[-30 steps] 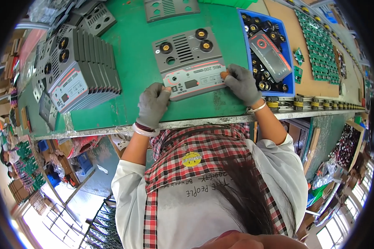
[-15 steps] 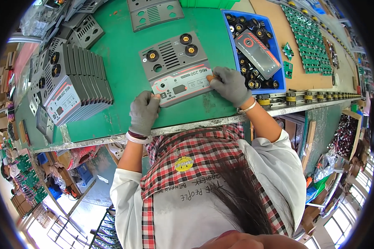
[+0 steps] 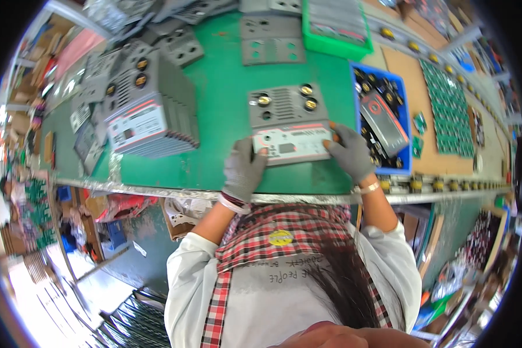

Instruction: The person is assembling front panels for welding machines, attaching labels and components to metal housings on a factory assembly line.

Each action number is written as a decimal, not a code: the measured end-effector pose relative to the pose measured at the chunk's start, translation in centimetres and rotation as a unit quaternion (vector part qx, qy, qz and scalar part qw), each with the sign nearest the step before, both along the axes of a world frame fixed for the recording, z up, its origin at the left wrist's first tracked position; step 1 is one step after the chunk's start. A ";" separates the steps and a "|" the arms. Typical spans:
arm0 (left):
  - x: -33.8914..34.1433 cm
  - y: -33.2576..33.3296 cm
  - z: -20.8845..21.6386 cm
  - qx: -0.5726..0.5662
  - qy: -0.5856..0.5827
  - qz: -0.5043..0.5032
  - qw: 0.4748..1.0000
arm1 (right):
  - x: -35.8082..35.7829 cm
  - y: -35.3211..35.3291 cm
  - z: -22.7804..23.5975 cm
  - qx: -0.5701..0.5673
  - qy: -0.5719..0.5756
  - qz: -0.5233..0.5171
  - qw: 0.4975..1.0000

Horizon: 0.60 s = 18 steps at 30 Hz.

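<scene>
A grey metal front panel (image 3: pixel 292 144) lies on the green tabletop, its white-and-red label strip along the edge facing me. Black round sockets with brass centres sit in several of its holes; one hole (image 3: pixel 266 116) at the left has no socket. My gloved left hand (image 3: pixel 243 169) grips the panel's near left corner, thumb on the label. At the right end, my gloved right hand (image 3: pixel 351 155) holds the edge with thumb and fingers closed on it. Fingertips are bare through both grey gloves.
A stack of similar panels (image 3: pixel 148 104) stands at the left. Bare grey panels (image 3: pixel 271 43) lie farther back, beside a green bin (image 3: pixel 339 46). At the right, a blue bin (image 3: pixel 409 139) holds black sockets and a dark label plate (image 3: pixel 384 122). Green circuit boards (image 3: pixel 446 110) lie beyond.
The whole view has shifted, so the table and its things sit lower and farther right in the picture. Both hands keep hold of the panel, with little change in its place on the table.
</scene>
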State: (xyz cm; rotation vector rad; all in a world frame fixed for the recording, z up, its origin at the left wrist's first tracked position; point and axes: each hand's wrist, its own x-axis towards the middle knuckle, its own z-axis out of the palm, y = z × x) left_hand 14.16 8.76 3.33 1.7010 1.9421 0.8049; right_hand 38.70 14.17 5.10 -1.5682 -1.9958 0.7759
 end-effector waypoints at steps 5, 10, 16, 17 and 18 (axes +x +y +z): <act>-2.3 -1.0 5.1 0.141 -0.160 0.028 0.977 | -3.3 -1.1 6.1 -0.002 0.120 0.029 0.992; -9.2 -1.0 11.0 0.275 -0.053 0.205 0.938 | -11.9 0.6 7.9 0.150 0.192 0.165 0.956; -19.9 1.0 9.9 0.265 0.041 0.319 0.909 | -23.9 3.4 7.2 0.144 0.127 0.203 0.960; -20.9 1.4 9.4 0.272 0.044 0.316 0.908 | -24.8 3.6 7.2 0.152 0.131 0.201 0.959; -21.9 1.7 8.6 0.248 0.052 0.318 0.914 | -25.7 3.7 6.9 0.136 0.084 0.196 0.968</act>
